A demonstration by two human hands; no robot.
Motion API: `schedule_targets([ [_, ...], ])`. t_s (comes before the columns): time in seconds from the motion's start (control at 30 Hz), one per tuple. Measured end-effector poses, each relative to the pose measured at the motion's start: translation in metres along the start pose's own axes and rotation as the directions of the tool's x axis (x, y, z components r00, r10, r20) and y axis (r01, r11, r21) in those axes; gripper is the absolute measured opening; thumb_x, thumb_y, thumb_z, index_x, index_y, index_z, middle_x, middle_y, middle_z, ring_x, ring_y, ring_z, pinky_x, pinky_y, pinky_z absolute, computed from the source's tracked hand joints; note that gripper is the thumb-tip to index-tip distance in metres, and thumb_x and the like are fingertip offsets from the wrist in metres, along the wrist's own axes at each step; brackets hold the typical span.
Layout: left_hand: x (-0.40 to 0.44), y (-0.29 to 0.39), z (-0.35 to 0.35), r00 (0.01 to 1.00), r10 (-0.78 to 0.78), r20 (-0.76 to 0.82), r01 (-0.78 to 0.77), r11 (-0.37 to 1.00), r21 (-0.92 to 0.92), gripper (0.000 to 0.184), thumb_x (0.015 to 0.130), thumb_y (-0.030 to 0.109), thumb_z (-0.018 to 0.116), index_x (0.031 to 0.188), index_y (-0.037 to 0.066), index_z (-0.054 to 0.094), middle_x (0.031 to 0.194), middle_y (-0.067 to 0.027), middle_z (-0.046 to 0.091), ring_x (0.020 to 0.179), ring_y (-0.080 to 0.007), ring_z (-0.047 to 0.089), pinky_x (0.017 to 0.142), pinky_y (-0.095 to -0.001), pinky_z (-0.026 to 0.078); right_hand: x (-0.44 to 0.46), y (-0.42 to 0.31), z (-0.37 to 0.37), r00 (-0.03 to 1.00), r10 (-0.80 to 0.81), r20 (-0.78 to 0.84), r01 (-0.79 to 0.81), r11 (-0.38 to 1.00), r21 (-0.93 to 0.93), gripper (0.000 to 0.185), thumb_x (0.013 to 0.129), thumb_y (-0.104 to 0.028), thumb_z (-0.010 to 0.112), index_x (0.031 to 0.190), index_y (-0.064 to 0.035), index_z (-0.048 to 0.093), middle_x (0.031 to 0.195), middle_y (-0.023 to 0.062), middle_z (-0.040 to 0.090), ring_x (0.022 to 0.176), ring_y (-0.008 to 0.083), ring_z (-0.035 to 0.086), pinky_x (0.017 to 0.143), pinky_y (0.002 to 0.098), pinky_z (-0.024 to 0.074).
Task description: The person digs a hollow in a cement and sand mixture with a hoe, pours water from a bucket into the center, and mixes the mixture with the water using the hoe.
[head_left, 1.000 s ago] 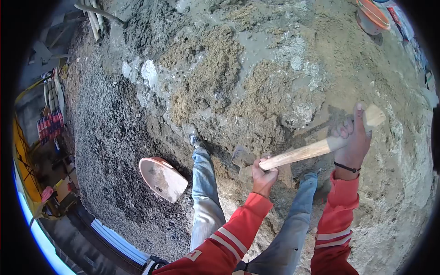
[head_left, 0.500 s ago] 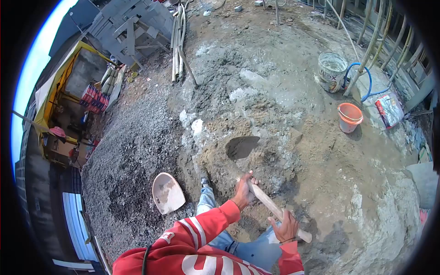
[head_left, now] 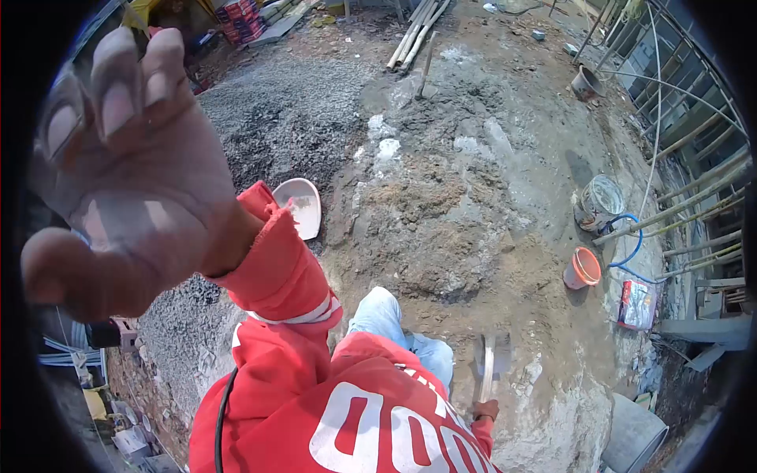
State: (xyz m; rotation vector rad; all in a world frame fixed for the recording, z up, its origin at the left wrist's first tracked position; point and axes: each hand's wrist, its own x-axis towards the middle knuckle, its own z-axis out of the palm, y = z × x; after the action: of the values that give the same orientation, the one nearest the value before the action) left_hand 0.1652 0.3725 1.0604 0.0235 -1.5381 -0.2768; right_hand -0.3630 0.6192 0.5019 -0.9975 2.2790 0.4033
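My left hand (head_left: 146,181) is raised close to the camera on the left, palm showing, fingers apart and slightly bent, with nothing in it. Low on the right, my right hand (head_left: 486,409) is closed around the wooden handle of a hoe (head_left: 487,370). The hoe's grey blade shows beside the far end of the handle, over the sandy ground. Ahead of my knees lies a mound of wet grey-brown mortar mix (head_left: 434,229). Part of a pale scoop-shaped pan (head_left: 303,206) shows behind my left sleeve, on the gravel.
A gravel heap (head_left: 292,102) spreads on the left. To the right stand an orange bucket (head_left: 582,268), a larger grimy bucket (head_left: 601,201) with a blue hose (head_left: 637,244), and a printed bag (head_left: 635,304). Poles (head_left: 418,33) lie at the back; a stick (head_left: 426,67) stands upright.
My left hand has let go of the hoe handle and risen toward the camera. My right hand has carried the hoe off the mix to my right side. The view has shifted.
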Motion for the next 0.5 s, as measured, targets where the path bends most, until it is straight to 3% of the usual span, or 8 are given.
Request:
schedule_targets([
  [0.07, 0.039, 0.067, -0.014, 0.967, 0.198, 0.161, -0.21, 0.975, 0.065, 0.058, 0.085, 0.044, 0.062, 0.119, -0.002, 0.052, 0.094, -0.0059, 0.058, 0.087, -0.0214, 0.053, 0.08, -0.04, 0.041, -0.001, 0.018, 0.007, 0.988, 0.104, 0.111, -0.098, 0.994, -0.055, 0.042, 0.067, -0.025, 0.076, 0.097, 0.0017, 0.062, 0.095, 0.0245, 0.066, 0.088, 0.0377, 0.066, 0.079, 0.0438, 0.0538],
  [0.2, 0.068, 0.126, -0.01, 0.9, 0.278, 0.335, -0.366, 0.9, 0.236, 0.054, 0.086, 0.041, 0.06, 0.118, -0.002, 0.052, 0.092, -0.0057, 0.057, 0.084, -0.0203, 0.053, 0.078, -0.0384, 0.041, -0.014, 0.004, 0.007, 0.97, 0.135, 0.2, -0.124, 0.99, -0.066, 0.042, 0.067, -0.025, 0.076, 0.097, 0.0019, 0.062, 0.095, 0.0246, 0.066, 0.088, 0.0377, 0.066, 0.079, 0.0436, 0.0539],
  [0.5, 0.081, 0.138, -0.049, 0.901, 0.302, 0.311, -0.404, 0.845, 0.351, 0.046, 0.09, 0.035, 0.055, 0.116, -0.003, 0.053, 0.086, -0.0053, 0.057, 0.077, -0.0177, 0.052, 0.073, -0.0349, 0.041, -0.025, -0.088, -0.025, 0.981, -0.024, 0.195, 0.024, 1.0, -0.002, 0.042, 0.067, -0.024, 0.076, 0.096, 0.0023, 0.062, 0.094, 0.0247, 0.066, 0.088, 0.0377, 0.066, 0.079, 0.0432, 0.0541],
])
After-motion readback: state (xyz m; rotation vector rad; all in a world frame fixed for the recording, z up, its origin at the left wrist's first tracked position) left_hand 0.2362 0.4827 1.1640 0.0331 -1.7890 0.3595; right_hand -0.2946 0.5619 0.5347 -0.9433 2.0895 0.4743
